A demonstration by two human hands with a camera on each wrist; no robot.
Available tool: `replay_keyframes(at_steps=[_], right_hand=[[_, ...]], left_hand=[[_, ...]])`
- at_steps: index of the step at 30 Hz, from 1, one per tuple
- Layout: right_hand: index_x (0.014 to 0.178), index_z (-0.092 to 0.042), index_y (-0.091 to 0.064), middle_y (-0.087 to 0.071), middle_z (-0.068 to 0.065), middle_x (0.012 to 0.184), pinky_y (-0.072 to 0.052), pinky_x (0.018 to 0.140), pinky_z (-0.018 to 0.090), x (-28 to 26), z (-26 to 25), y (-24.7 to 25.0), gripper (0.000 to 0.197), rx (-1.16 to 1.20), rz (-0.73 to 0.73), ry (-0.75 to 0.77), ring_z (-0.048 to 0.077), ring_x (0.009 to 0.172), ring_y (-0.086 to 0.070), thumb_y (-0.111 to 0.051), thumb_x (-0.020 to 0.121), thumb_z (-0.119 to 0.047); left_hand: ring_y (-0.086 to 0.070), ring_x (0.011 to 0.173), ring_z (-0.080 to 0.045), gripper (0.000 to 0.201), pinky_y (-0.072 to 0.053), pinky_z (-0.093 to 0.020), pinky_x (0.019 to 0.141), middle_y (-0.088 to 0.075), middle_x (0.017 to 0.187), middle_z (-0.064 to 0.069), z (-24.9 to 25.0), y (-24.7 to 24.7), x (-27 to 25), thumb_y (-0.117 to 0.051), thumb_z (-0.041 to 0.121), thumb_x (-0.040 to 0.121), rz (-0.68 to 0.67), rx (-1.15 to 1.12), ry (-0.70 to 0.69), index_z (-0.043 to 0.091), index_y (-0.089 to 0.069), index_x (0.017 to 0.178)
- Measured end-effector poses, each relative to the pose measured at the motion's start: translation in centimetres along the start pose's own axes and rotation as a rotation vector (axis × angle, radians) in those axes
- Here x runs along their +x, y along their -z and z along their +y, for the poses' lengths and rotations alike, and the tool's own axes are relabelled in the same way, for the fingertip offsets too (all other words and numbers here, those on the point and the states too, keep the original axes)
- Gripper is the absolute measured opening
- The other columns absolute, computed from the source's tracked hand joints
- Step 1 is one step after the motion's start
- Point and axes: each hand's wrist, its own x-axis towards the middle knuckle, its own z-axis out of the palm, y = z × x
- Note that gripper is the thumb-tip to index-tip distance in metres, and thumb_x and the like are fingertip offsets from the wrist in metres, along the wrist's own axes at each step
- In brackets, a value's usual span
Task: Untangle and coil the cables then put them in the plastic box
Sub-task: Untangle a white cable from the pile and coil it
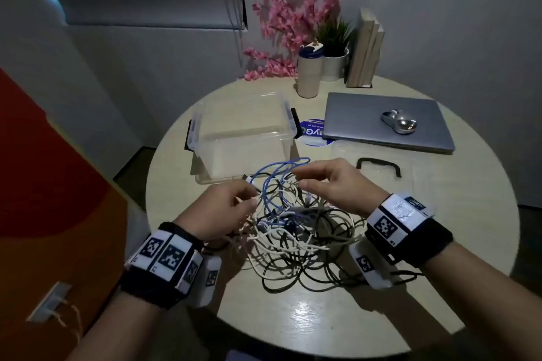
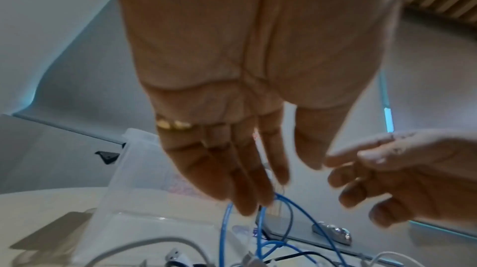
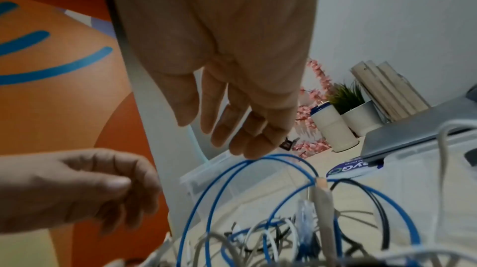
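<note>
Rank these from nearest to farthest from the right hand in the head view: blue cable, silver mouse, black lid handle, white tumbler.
1. Blue cable: at the right hand's fingertips, above the tangle.
2. Black lid handle: just right of the hand.
3. Silver mouse: farther back, on the closed grey laptop.
4. White tumbler: at the table's far edge.

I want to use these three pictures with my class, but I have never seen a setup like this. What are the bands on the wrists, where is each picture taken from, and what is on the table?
No machine here: a person works bare-handed, with tagged camera bands on both wrists. The wide picture comes from a head camera; the other two look along each palm. On the round table lies a tangle of cables, with an open plastic box behind it, its lid, a closed laptop and a mouse on it. The left hand and right hand reach into the blue cable loops; neither plainly grips anything.
</note>
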Motion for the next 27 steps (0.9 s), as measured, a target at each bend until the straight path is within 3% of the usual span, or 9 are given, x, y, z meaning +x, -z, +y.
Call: replay_keyframes(at_steps=[3,5,8,10,12,16,20,23,27], right_hand=[[0.108,-0.012,-0.071,-0.068,-0.007,0.096,-0.043,0.074,0.002,-0.7,0.8,-1.1,0.023,-0.171,-0.049,-0.029,-0.001,0.087,-0.062,-0.068,0.085,-0.014],[0.103,-0.014,-0.073,-0.069,-0.008,0.09,-0.046,0.075,0.011,-1.3,1.5,-2.1,0.021,-0.263,-0.11,-0.037,0.002,0.083,-0.063,-0.072,0.082,-0.019],[0.097,-0.018,-0.074,-0.071,-0.006,0.086,-0.047,0.072,0.018,-2.2,1.8,-3.2,0.023,-0.389,-0.194,-0.061,0.001,0.076,-0.062,-0.078,0.076,-0.027],[0.085,-0.017,-0.073,-0.069,-0.004,0.076,-0.046,0.063,0.021,-2.6,1.8,-3.9,0.016,-0.503,-0.259,-0.053,0.004,0.067,-0.06,-0.077,0.076,-0.029],[0.071,-0.019,-0.067,-0.062,-0.005,0.064,-0.04,0.057,0.022,-2.7,1.7,-4.1,0.013,-0.582,-0.263,-0.013,0.005,0.058,-0.053,-0.072,0.082,-0.025],[0.08,-0.015,-0.061,-0.06,0.0,0.073,-0.039,0.057,0.023,-2.6,1.1,-3.3,0.014,-0.555,-0.102,0.036,0.007,0.063,-0.051,-0.059,0.091,-0.023],[0.084,-0.017,-0.054,-0.069,0.002,0.081,-0.048,0.066,0.029,-2.5,0.6,-1.7,0.016,-0.429,0.096,0.045,0.017,0.072,-0.063,-0.048,0.097,-0.024],[0.087,-0.016,-0.053,-0.069,0.0,0.077,-0.049,0.067,0.034,-2.5,-0.4,-0.6,0.016,-0.348,0.2,0.074,0.019,0.07,-0.061,-0.045,0.099,-0.024],[0.087,-0.017,-0.046,-0.067,0.005,0.071,-0.045,0.056,0.035,-2.8,-2.4,-0.2,0.015,-0.076,0.305,0.204,0.018,0.059,-0.054,-0.04,0.101,-0.019]], left_hand=[[-0.061,0.083,-0.01,0.016,-0.052,-0.026,0.076,-0.063,0.089,0.011,-0.3,-1.1,-0.5,-0.072,0.03,0.081,-0.161,0.089,-0.045,0.024,-0.069,0.095],[-0.057,0.088,-0.008,0.029,-0.049,-0.025,0.081,-0.059,0.097,0.011,-1.1,-2.2,-0.8,-0.079,0.034,0.073,-0.215,0.245,-0.057,0.027,-0.07,0.1],[-0.055,0.09,-0.009,0.027,-0.048,-0.027,0.081,-0.056,0.099,0.009,-1.9,-3.3,-1.0,-0.08,0.028,0.071,-0.169,0.308,-0.05,0.025,-0.07,0.097],[-0.056,0.082,-0.008,0.012,-0.047,-0.024,0.074,-0.058,0.092,0.008,-1.8,-3.5,-1.3,-0.077,0.021,0.076,-0.094,0.294,-0.08,0.026,-0.068,0.083],[-0.055,0.072,-0.005,0.015,-0.042,-0.02,0.064,-0.058,0.083,0.009,-1.6,-3.6,-1.5,-0.073,0.018,0.08,-0.016,0.258,-0.122,0.026,-0.062,0.073],[-0.055,0.065,-0.005,0.015,-0.037,-0.017,0.056,-0.06,0.075,0.008,-1.7,-3.4,-2.3,-0.067,0.016,0.085,0.102,0.169,-0.118,0.019,-0.059,0.073],[-0.057,0.069,-0.008,0.012,-0.041,-0.018,0.056,-0.062,0.076,0.007,-2.7,-2.6,-3.0,-0.073,0.017,0.08,0.053,0.25,-0.065,0.015,-0.064,0.073],[-0.058,0.076,-0.009,0.02,-0.045,-0.022,0.064,-0.063,0.081,0.007,-3.4,-2.0,-3.2,-0.076,0.038,0.077,-0.084,0.34,0.022,0.02,-0.069,0.077],[-0.062,0.081,-0.015,0.059,-0.048,-0.029,0.074,-0.07,0.088,-0.006,-4.0,-1.7,-2.9,-0.047,0.066,0.084,-0.107,0.341,0.098,0.013,-0.073,0.089]])
